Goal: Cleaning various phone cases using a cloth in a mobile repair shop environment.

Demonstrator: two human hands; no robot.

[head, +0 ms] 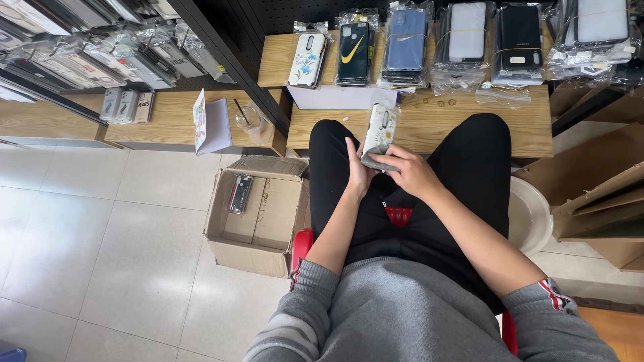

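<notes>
Both hands are gripping one floral phone case [380,127] over the lap: left hand [359,171] bracing its edge, right hand [410,171] clamping the lower end. Handling appears mid-step; a cardboard box [258,231] is sitting nearby on the floor.

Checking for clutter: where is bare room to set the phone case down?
Bare wood on the lower shelf, right of the floral phone case both hands hold; also inside the cardboard box. The upper shelf is crowded with bagged cases.

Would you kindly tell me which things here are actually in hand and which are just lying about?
In hand:
floral phone case
left hand
right hand

Lying about:
cardboard box
bagged phone cases
white basin
notebook
</notes>
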